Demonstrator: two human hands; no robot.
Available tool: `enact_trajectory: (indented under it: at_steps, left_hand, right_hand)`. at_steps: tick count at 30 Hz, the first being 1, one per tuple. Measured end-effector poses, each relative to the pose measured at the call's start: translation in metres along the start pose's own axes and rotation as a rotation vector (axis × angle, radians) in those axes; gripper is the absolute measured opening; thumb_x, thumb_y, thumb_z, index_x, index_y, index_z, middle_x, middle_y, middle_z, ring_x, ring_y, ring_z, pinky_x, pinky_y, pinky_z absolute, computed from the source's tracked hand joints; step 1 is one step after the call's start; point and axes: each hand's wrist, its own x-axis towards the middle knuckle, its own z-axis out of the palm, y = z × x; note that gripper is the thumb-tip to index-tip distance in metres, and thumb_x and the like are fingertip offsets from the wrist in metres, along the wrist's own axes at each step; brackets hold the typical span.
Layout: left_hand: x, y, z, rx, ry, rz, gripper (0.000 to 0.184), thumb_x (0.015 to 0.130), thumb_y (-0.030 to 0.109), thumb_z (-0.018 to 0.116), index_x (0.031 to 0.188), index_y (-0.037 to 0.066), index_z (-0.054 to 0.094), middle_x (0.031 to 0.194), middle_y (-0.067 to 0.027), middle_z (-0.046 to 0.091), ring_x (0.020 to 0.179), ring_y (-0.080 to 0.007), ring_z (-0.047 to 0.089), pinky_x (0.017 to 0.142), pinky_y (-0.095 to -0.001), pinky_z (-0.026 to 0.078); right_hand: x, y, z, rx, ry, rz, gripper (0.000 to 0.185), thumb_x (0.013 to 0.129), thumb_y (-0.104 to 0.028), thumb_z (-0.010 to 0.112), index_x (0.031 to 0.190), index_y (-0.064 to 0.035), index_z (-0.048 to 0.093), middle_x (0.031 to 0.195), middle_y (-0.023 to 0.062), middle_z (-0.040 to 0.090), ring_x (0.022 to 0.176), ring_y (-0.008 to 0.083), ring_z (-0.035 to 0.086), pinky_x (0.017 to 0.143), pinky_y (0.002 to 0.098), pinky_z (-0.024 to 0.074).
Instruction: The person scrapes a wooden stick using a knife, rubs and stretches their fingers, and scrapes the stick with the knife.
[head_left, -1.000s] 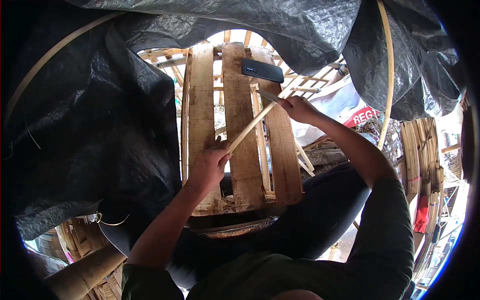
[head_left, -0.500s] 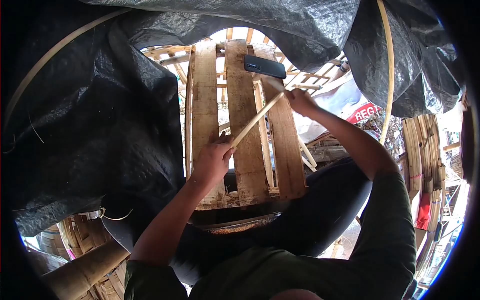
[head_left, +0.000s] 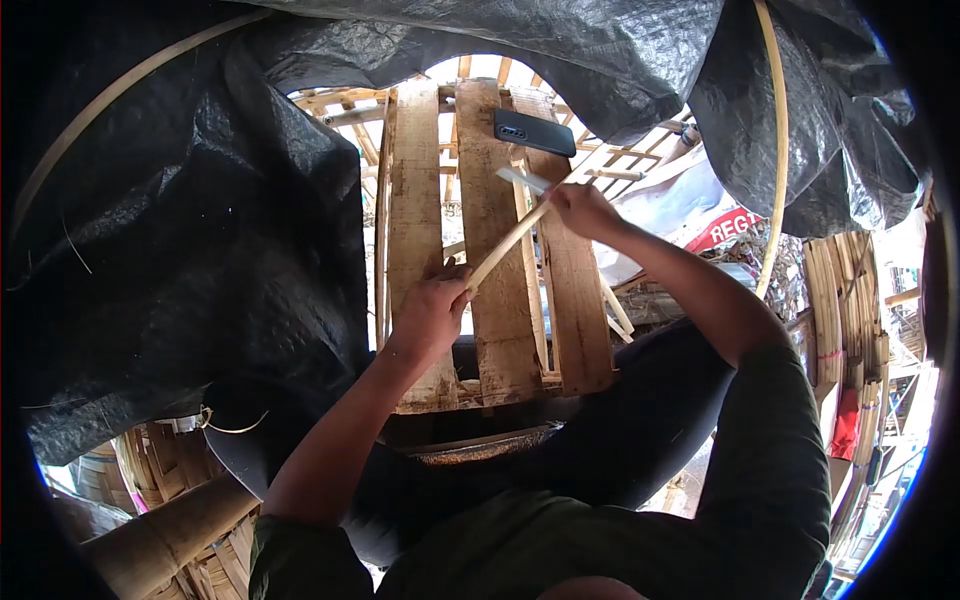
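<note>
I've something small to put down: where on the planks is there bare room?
The left plank is bare from its far end down to the left hand. The right plank is bare from below the stick to its near end. Crowded: the right plank's far part, where phone, knife and right hand sit close together.

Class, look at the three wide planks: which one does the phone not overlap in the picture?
The leftmost plank, partly hidden by the left hand. The phone overlaps the middle plank and the right plank instead.
</note>
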Motion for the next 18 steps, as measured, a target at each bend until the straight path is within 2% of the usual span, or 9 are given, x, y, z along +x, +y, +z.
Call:
enact_trajectory:
  at_steps: [1, 4, 7, 11, 12, 13, 15, 16, 18]
  left_hand:
    - [0.001, 0.0, 0.0, 0.011, -0.002, 0.028, 0.026, 0.089, 0.006, 0.066, 0.114, -0.003, 0.065, 0.107, -0.0239, 0.067, 0.093, -0.039, 0.067, 0.078, -0.0404, 0.055]
    - [0.0, 0.004, -0.001, 0.04, 0.0, 0.054, 0.029, 0.09, 0.007, 0.066, 0.116, -0.004, 0.064, 0.106, -0.024, 0.067, 0.093, -0.0389, 0.067, 0.078, -0.0406, 0.055]
    - [0.0, -0.004, 0.002, 0.047, 0.007, 0.055, 0.03, 0.09, 0.009, 0.066, 0.118, -0.003, 0.063, 0.106, -0.0231, 0.067, 0.093, -0.0382, 0.067, 0.076, -0.0408, 0.055]
    - [0.0, -0.001, 0.0, 0.047, -0.056, 0.01, 0.03, 0.09, 0.01, 0.065, 0.117, -0.003, 0.063, 0.106, -0.0226, 0.067, 0.093, -0.0381, 0.066, 0.086, -0.0427, 0.053]
    - [-0.001, -0.002, 0.002, 0.113, -0.029, 0.05, 0.029, 0.09, 0.01, 0.065, 0.116, -0.002, 0.063, 0.105, -0.0225, 0.067, 0.093, -0.0383, 0.066, 0.092, -0.044, 0.05]
    - [-0.002, -0.002, 0.004, 0.178, 0.001, 0.089, 0.028, 0.09, 0.01, 0.064, 0.116, -0.002, 0.063, 0.104, -0.0224, 0.067, 0.093, -0.0386, 0.066, 0.099, -0.0454, 0.047]
    - [-0.002, -0.001, 0.005, 0.17, 0.019, 0.098, 0.028, 0.091, 0.01, 0.064, 0.116, -0.002, 0.062, 0.102, -0.0226, 0.067, 0.093, -0.0389, 0.065, 0.103, -0.0465, 0.044]
    - [-0.002, -0.001, 0.005, 0.167, 0.035, 0.112, 0.028, 0.091, 0.01, 0.064, 0.116, -0.002, 0.062, 0.101, -0.0228, 0.067, 0.094, -0.0391, 0.065, 0.107, -0.0476, 0.04]
    - [-0.002, 0.0, 0.004, 0.16, 0.038, 0.105, 0.027, 0.091, 0.01, 0.064, 0.115, -0.002, 0.062, 0.1, -0.0229, 0.067, 0.093, -0.0393, 0.065, 0.106, -0.0471, 0.041]
  right_hand:
    - [0.011, 0.006, -0.009, -0.199, 0.02, 0.068, 0.045, 0.102, -0.037, 0.043, 0.092, -0.0001, 0.067, 0.074, 0.0236, 0.067, 0.069, 0.0385, 0.068, 0.065, 0.0502, 0.0524]
    - [0.007, -0.005, -0.017, -0.152, -0.087, 0.297, 0.048, 0.103, -0.034, 0.041, 0.088, 0.0037, 0.066, 0.074, 0.0265, 0.066, 0.068, 0.0426, 0.067, 0.067, 0.0526, 0.0529]
    - [-0.022, -0.048, -0.003, -0.184, -0.187, 0.079, 0.043, 0.101, -0.033, 0.047, 0.089, 0.0033, 0.066, 0.076, 0.0276, 0.066, 0.076, 0.0423, 0.068, 0.072, 0.0524, 0.0517]
    - [-0.004, -0.041, -0.018, -0.166, -0.242, 0.111, 0.041, 0.1, -0.032, 0.047, 0.094, 0.0031, 0.067, 0.081, 0.0268, 0.067, 0.08, 0.0419, 0.068, 0.073, 0.0514, 0.0517]
    - [0.003, -0.026, -0.02, -0.16, -0.149, 0.131, 0.041, 0.1, -0.032, 0.047, 0.093, 0.0043, 0.066, 0.077, 0.0268, 0.066, 0.077, 0.0416, 0.068, 0.071, 0.0508, 0.0521]
    - [0.011, -0.001, -0.016, -0.105, 0.0, 0.091, 0.042, 0.1, -0.03, 0.05, 0.08, 0.0046, 0.063, 0.071, 0.0267, 0.063, 0.064, 0.0374, 0.065, 0.064, 0.0498, 0.0472]
    - [0.017, 0.013, -0.032, -0.272, 0.022, 0.095, 0.04, 0.101, -0.03, 0.046, 0.083, 0.003, 0.061, 0.066, 0.0217, 0.062, 0.056, 0.0309, 0.063, 0.056, 0.0466, 0.0483]
    - [0.015, 0.011, -0.034, -0.272, 0.02, 0.094, 0.04, 0.101, -0.03, 0.046, 0.083, 0.003, 0.061, 0.066, 0.0217, 0.062, 0.056, 0.0309, 0.063, 0.056, 0.0466, 0.0483]
    - [0.009, 0.006, -0.037, -0.061, -0.17, 0.34, 0.038, 0.103, -0.031, 0.043, 0.089, 0.0006, 0.059, 0.06, 0.0138, 0.059, 0.048, 0.0238, 0.059, 0.045, 0.0397, 0.0469]
